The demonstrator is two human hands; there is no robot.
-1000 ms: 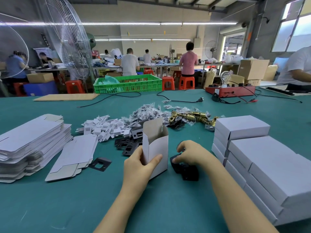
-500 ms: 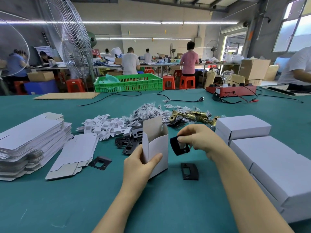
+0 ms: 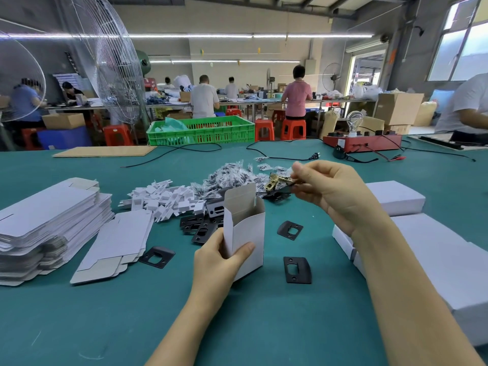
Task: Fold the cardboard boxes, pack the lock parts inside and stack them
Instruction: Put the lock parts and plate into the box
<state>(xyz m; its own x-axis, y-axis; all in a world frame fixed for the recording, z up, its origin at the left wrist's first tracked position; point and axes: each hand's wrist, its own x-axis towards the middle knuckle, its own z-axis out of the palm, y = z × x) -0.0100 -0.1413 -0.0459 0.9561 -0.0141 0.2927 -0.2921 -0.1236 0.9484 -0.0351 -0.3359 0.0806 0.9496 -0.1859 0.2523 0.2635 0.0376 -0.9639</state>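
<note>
My left hand (image 3: 216,262) grips an upright white cardboard box (image 3: 248,233) by its near corner; its top flap stands open. Farther back, my right hand (image 3: 332,191) pinches the end of a brass latch (image 3: 276,180) at the edge of the parts pile. Two black strike plates (image 3: 290,230) (image 3: 297,269) lie flat right of the box, and a third plate (image 3: 157,257) lies to its left. More black plates (image 3: 200,225) are heaped behind the box. Closed white boxes (image 3: 449,260) are stacked at the right.
Flat unfolded boxes (image 3: 47,220) are piled at the left, with a few more (image 3: 116,241) beside them. White inserts (image 3: 163,196) and bagged screws (image 3: 229,175) lie behind. A green crate (image 3: 200,129), red device (image 3: 361,142) and cable (image 3: 280,157) sit at the far edge.
My right hand lifted a black plate from the table, let it go right of the box, then reached back to the brass latch. The left hand and box stayed put.
</note>
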